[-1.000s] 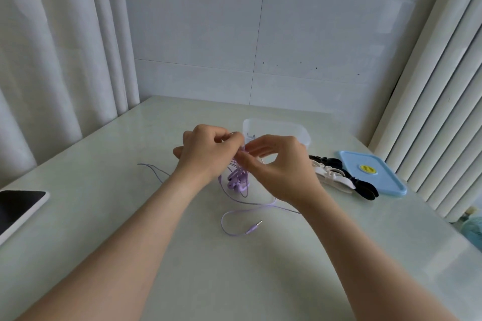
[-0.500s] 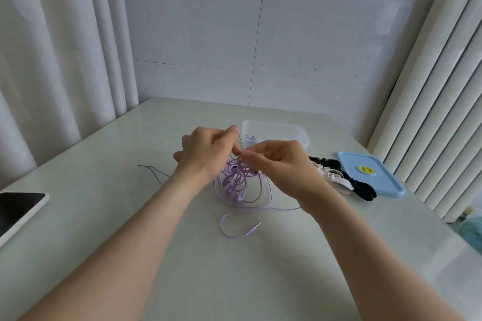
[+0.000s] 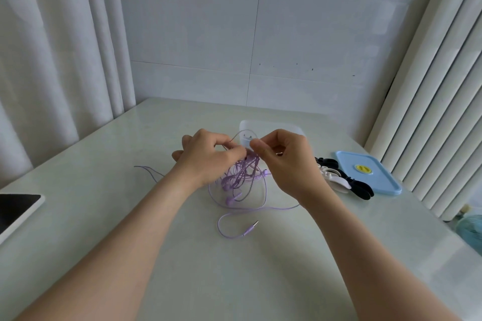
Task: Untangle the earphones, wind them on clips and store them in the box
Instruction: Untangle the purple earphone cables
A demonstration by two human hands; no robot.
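Note:
A tangle of purple earphones hangs between my hands above the pale table. My left hand pinches cable strands at the top of the tangle. My right hand pinches another strand close beside it. Loose loops trail down to the table, and the jack plug lies nearer me. One thin strand runs off to the left. The clear plastic box stands just behind my hands, partly hidden. Black and white clips lie right of my right hand.
The box's blue lid lies flat at the right, beside the clips. A dark-screened tablet sits at the table's left edge. Curtains hang on both sides, and a tiled wall closes the back.
My hands have drawn slightly apart and risen. The compact bundle has loosened into wider hanging loops.

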